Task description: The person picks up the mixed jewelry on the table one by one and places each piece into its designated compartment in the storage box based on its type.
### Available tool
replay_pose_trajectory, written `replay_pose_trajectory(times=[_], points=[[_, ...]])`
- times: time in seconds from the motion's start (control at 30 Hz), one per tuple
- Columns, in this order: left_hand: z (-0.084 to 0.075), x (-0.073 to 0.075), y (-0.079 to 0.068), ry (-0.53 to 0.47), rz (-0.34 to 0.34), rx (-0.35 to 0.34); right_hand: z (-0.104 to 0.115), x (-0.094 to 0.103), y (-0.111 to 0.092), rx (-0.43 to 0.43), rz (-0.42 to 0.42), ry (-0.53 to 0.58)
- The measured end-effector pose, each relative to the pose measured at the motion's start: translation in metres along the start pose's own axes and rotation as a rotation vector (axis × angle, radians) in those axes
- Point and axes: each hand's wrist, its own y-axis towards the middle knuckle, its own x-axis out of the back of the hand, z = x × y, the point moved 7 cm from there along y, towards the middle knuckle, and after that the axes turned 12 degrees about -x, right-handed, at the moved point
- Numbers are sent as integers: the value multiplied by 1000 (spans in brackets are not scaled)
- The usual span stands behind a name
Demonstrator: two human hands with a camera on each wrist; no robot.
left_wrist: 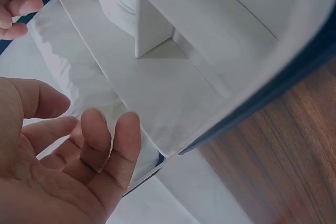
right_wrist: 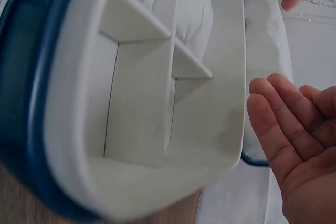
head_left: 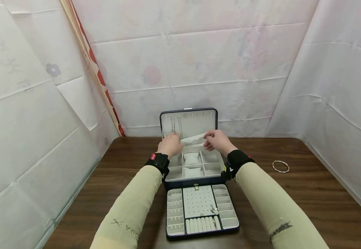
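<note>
An open jewelry box with a dark blue shell stands on the table, its lid raised at the back. Thin necklaces hang inside the lid at left. A pale fabric pocket crosses the lid's lower part. My left hand is at the pocket's left end, fingers loosely bent, thumb and forefinger tips close but apart. Near the pocket's right end is my right hand; its lower fingers lie fairly straight in the right wrist view, with its thumb hidden there. No piece of jewelry shows in either hand.
White cushions fill the middle compartments. In front lies a tray with ring rolls, a ring and earrings. A bangle rests on the brown table at right. White sheeting hangs behind.
</note>
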Motion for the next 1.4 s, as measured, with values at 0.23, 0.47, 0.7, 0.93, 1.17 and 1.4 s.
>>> replay_pose_trajectory(times=[0.23,0.47,0.7,0.93,1.17,1.4], points=[[-1,1,0,5,5,-6,-8,10,-3,-1,-13,-19],[-4,5,1,-30,15,0,-19,16,-2,-10,-15,-22],[-3,5,1,-28,51,-2,-23,12,-3,4,1,-37],[-1,5,0,-44,50,-24,-24,8,-7,12,16,-55],[-1,4,2,-42,58,-29,-23,7,-7,9,9,-67],[-1,5,1,-43,45,-28,-24,9,-7,14,4,-67]])
